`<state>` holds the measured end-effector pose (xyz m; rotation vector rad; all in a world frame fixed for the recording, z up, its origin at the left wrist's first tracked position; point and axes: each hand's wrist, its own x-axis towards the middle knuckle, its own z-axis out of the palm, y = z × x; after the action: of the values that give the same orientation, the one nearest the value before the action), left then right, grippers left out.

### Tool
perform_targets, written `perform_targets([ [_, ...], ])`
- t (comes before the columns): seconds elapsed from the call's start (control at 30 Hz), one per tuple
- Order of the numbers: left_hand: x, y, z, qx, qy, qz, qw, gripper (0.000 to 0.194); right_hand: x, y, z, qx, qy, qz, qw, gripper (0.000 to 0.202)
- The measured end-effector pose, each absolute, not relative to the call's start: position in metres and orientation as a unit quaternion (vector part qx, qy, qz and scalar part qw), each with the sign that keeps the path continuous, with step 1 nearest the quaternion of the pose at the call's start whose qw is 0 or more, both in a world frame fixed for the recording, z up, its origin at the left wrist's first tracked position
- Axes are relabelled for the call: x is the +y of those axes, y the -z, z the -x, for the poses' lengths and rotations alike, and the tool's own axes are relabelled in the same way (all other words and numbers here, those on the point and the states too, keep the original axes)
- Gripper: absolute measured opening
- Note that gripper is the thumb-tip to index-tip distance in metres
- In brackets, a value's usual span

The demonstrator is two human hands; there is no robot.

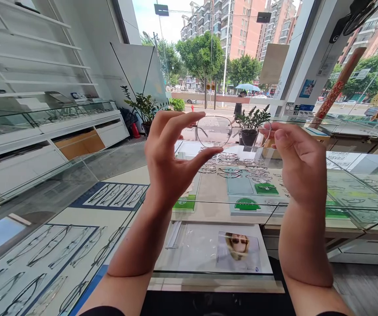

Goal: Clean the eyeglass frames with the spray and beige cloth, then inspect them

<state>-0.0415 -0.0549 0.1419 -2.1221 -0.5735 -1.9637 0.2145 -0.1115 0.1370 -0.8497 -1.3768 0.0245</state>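
Observation:
A thin-rimmed pair of glasses (214,131) is held up in the middle, above the glass counter. My left hand (171,151) curves around the left lens, with the index finger at its top rim and the thumb near its bottom rim. On the right, my right hand (299,153) pinches a second round rim or lens (267,131) between thumb and fingers. How the two rims join is too faint to make out. Rows of glasses (230,164) lie below, beyond my hands, in the display.
Eyeglass trays (115,195) fill the case at the left. A pulled-out white drawer (192,254) holds a printed photo card (238,252). Green cards (266,188) sit under the glass. A potted plant (249,136) stands beyond, near the window; a person (238,107) is outside.

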Motion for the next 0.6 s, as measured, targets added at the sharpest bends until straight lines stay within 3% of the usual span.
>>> perform_targets([
  [0.37, -0.012, -0.137, 0.044, -0.135, 0.670, 0.719, 0.122, 0.069, -0.114, -0.138, -0.209, -0.630, 0.068, 0.371, 0.679, 0.024],
  [0.6, -0.011, -0.136, 0.043, -0.148, 0.664, 0.725, 0.106, 0.069, -0.108, -0.139, -0.207, -0.625, 0.003, 0.324, 0.710, 0.016],
])
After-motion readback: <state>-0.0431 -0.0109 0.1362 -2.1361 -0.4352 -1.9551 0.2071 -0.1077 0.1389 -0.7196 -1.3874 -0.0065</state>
